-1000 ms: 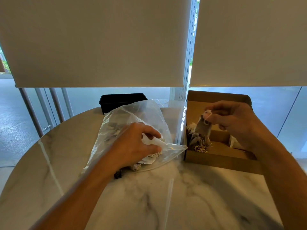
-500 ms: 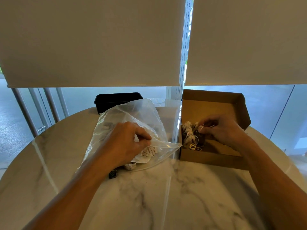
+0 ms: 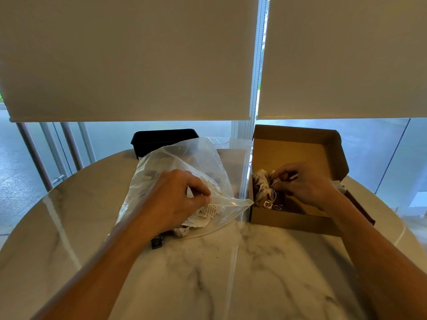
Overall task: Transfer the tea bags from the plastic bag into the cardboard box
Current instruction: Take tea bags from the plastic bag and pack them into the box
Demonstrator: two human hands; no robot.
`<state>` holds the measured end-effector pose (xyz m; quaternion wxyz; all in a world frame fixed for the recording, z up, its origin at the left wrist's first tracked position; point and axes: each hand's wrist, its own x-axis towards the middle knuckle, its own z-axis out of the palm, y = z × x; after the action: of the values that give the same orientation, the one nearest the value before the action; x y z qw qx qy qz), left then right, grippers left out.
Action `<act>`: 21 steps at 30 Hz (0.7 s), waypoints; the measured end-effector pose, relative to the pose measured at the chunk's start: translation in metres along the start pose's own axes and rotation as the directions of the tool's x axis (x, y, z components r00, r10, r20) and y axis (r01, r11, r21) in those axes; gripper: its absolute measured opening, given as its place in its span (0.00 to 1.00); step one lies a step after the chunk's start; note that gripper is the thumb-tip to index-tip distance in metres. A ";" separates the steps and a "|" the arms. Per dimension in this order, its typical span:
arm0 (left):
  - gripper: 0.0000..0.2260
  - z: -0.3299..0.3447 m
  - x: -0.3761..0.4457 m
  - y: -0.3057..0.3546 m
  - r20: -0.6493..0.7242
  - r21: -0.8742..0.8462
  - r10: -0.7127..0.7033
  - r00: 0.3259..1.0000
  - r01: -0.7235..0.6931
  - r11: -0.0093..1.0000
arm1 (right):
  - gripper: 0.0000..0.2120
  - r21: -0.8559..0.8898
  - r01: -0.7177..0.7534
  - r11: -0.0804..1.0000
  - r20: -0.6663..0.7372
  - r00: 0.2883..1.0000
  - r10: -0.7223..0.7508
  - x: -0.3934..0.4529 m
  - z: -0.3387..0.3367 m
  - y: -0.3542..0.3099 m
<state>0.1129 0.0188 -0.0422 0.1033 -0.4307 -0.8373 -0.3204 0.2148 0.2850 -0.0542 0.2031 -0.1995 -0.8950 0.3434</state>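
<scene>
Round marble table [image 3: 208, 273] below half-drawn roller blinds [image 3: 129, 58]. Left hand [image 3: 175, 202] on the clear plastic bag [image 3: 184, 162], thumb and forefinger pinching its film; tea bags [image 3: 203, 214] visible inside, black tag [image 3: 156, 243] at the near edge. Right hand [image 3: 305, 185] inside the open cardboard box [image 3: 288, 219], fingers curled, pinching strings of tea bags in box [image 3: 261, 185] piled at its left wall. Black tray [image 3: 161, 139] behind the bag.
</scene>
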 end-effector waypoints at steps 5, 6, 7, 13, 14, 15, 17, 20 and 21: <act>0.06 -0.002 -0.002 -0.001 -0.007 -0.011 -0.016 1.000 0.016 1.000 | 0.14 0.074 -0.044 0.996 -0.008 0.999 0.045 0.000 -0.003 0.001; 0.07 -0.003 -0.002 -0.002 -0.010 -0.009 -0.025 1.000 0.025 1.000 | 0.15 0.079 -0.051 0.996 -0.009 0.999 0.052 -0.001 -0.006 0.001; 0.08 -0.003 -0.003 -0.002 -0.013 -0.008 -0.032 0.999 0.032 0.999 | 0.16 0.079 -0.055 0.995 -0.008 0.998 0.056 -0.002 -0.008 0.002; 0.07 -0.006 -0.010 -0.008 -0.061 -0.030 -0.021 0.998 0.019 0.999 | 0.19 0.107 -0.094 0.990 -0.018 0.995 0.096 -0.009 -0.028 0.005; 0.07 -0.007 -0.014 -0.011 -0.059 -0.039 -0.009 0.998 0.007 0.999 | 0.18 0.090 -0.079 0.993 -0.061 0.995 0.084 -0.010 -0.031 0.004; 0.06 -0.008 -0.019 -0.015 -0.055 -0.048 -0.002 0.998 -0.001 0.999 | 0.16 0.084 -0.050 0.995 -0.114 0.992 0.059 -0.013 -0.033 0.000; 0.06 -0.012 -0.034 -0.025 -0.057 -0.034 -0.002 0.998 0.000 0.999 | 0.12 0.110 0.033 0.993 -0.197 0.980 -0.011 -0.019 -0.031 -0.016; 0.10 -0.016 -0.057 -0.045 -0.119 0.076 0.001 0.993 0.008 0.997 | 0.05 0.160 0.190 0.969 -0.082 0.981 -0.179 -0.033 -0.011 -0.054; 0.11 -0.017 -0.063 -0.050 -0.132 0.104 -0.005 0.991 0.019 0.994 | 0.04 0.137 0.241 0.961 0.008 0.970 -0.244 -0.038 0.000 -0.066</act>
<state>0.1103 -0.0542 -0.0800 0.1791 -0.3977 -0.8469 -0.3041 0.2326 0.2210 -0.0172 0.2457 -0.0698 -0.8898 0.3783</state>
